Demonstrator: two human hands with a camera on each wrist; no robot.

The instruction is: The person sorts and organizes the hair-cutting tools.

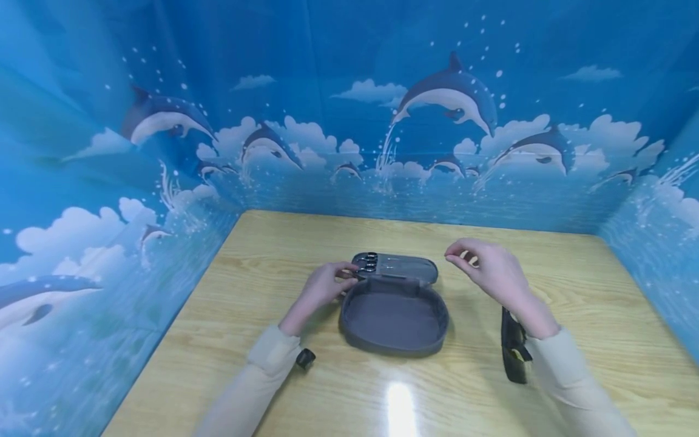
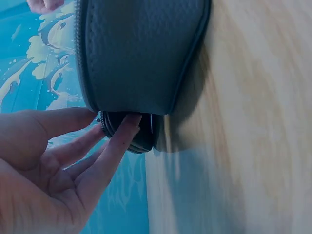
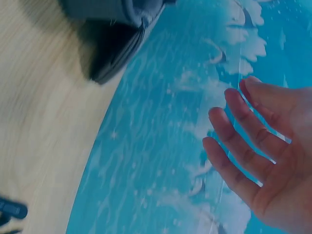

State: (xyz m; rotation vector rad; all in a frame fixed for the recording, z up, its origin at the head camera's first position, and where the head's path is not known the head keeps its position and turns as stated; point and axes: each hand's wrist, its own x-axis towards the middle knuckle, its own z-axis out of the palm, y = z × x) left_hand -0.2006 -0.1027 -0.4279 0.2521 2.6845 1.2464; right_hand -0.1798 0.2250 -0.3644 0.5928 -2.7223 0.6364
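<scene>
**Open grey case [image 1: 394, 348] and points of possible mishap**

At far left, note the left sleeve [image 1: 256, 376] and, just beside it, a small black object [image 1: 306, 358] on the wood-grain table [image 1: 251, 255]; liable to be dragged by a sweep of the cuff. Next, the left hand [image 1: 321, 286] at the case's rear left corner, thumb against the base, fingers near the lid [image 1: 431, 276]; spacing narrow, but whether pinching or merely touching, cannot tell. Possible fault: a nipped fingertip, from folding of the lid. At centre, the case flat on the table, lid laid back behind the base. In the lid's left part, metal loops like scissor handles [image 1: 370, 262]; alongside, a pocket [image 1: 409, 267] with contents too faint to identify. Possible faults: loose tools, from a sharp tilt; a skewed case, from one-sided pressure. Farther right, the right hand [image 1: 491, 271] raised apart from the case, fingers loosely bent, thumb and forefinger tips close, nothing discernible between. Near the right sleeve [image 1: 568, 370], a dark elongated item [image 1: 511, 349]; at risk of a knock from a lowered forearm.
</scene>
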